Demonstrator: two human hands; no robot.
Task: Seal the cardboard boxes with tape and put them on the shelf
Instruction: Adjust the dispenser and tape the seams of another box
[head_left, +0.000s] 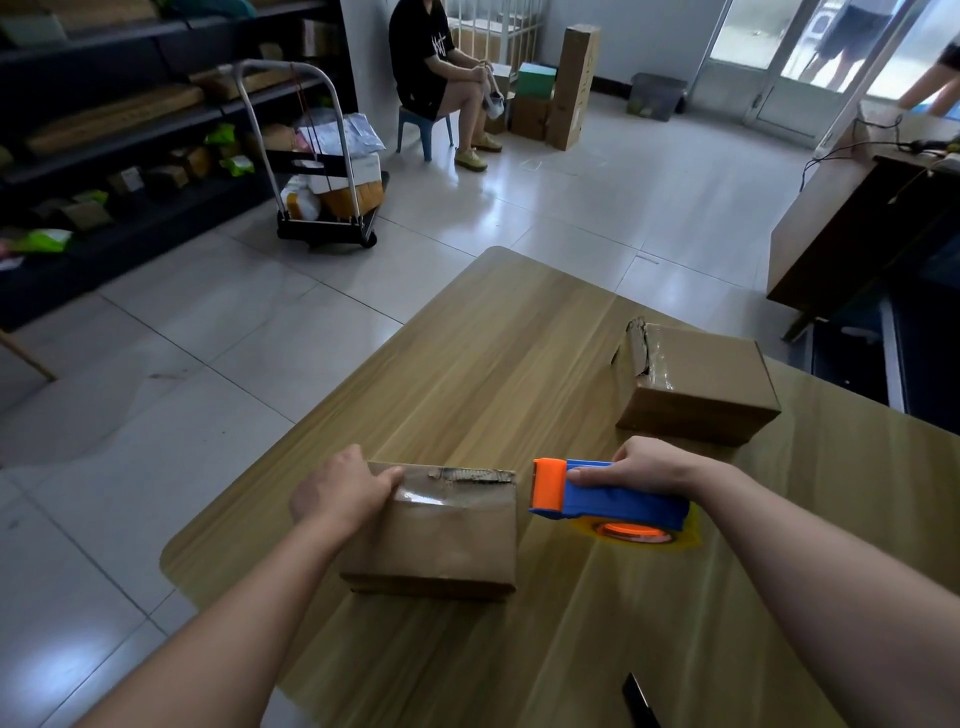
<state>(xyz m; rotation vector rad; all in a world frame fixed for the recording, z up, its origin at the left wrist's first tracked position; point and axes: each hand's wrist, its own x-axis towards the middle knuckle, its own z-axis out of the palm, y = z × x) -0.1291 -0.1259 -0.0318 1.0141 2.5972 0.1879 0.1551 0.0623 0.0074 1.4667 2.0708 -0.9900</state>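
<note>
The left hand (343, 493) grips the near box (441, 535) at its far left corner. The right hand (641, 465) clasps the tape dispenser (608, 496), whose orange head points left, just beside the box's right edge.

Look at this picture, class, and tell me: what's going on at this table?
A person is taping cardboard boxes at a wooden table. The left hand grips the near box by its far left corner, while the right hand holds a blue and orange tape dispenser just beside that box's right edge. A second box sits farther back on the right, not being handled. Neither is on the shelf yet.
</note>
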